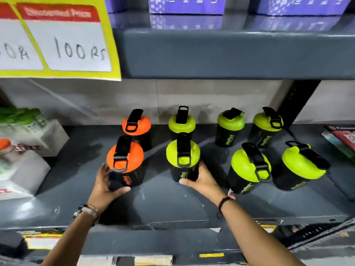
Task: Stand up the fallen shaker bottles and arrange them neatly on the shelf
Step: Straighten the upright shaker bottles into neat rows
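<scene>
A: Setting, as I read it from my remote feed: a dark grey metal shelf (172,204) in a shop, pale wall behind, a second grey shelf board (230,52) overhead across the upper right of the frame.

B: Item one, the hands?

A: Left hand (104,186), lower left of centre: fingers wrapped round the black body of the front orange-lid shaker (124,162), thumb across its base at the front. A firm hold. Right hand (201,181), lower centre: thumb lies along the foot of the front green-lid shaker (183,158), fingers curled behind its right side. Also holding.

B: Both bottles upright?

A: Both upright on the shelf, side by side but apart, black flip caps and loops pointing toward me.

B: Moving outward, the remaining stock?

A: Front row, to the right: third green shaker (249,166) and fourth green shaker (301,166), both standing. Back row, left to right across mid-frame: rear orange shaker (136,125), then three rear green shakers, at (181,122), (230,123) and (268,123). Eight in all, two rows of four, none lying down that I can see.

B: Wrists?

A: A watch (80,211) on the left wrist, a dark thread band (223,202) on the right.

B: Periphery?

A: Upper left: a yellow price sign (57,41) reading "100 Rs". Far left: white product boxes (28,143). Top edge: purple boxes (186,4) on the upper shelf. Far right: a printed carton (342,139), partly cut off.
</scene>
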The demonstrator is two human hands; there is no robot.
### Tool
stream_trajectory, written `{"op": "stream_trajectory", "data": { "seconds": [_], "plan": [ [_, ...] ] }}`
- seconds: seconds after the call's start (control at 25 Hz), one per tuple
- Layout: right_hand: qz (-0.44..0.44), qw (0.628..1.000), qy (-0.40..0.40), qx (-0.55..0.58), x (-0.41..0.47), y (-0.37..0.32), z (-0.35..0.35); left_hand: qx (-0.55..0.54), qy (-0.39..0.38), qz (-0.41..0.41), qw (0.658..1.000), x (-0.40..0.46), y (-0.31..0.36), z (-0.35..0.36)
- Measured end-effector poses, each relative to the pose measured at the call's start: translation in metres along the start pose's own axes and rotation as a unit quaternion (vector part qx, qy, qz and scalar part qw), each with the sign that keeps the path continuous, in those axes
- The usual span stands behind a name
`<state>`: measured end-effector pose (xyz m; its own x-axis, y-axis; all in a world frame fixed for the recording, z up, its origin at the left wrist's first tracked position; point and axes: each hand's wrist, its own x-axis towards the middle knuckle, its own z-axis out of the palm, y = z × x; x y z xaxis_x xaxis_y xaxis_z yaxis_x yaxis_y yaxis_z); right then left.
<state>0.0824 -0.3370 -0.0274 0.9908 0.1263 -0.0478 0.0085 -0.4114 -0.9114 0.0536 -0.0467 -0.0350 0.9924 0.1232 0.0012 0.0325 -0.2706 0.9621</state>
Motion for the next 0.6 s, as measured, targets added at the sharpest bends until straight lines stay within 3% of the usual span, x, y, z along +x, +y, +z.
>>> {"op": "stream_trajectory", "data": {
  "seconds": [0.08,0.24,0.6],
  "plan": [
    [0.008,1.000,-0.002,0.014,0.003,-0.001,0.003,0.003,-0.041,0.005,0.999,0.009,0.002,-0.001],
    [0.021,1.000,0.004,0.005,-0.003,-0.004,0.001,0.050,-0.019,-0.009,0.999,0.016,-0.005,0.002],
    [0.043,0.998,-0.030,-0.025,-0.038,0.001,0.001,0.026,-0.026,-0.028,0.999,-0.021,-0.005,-0.005]
  ]
}}
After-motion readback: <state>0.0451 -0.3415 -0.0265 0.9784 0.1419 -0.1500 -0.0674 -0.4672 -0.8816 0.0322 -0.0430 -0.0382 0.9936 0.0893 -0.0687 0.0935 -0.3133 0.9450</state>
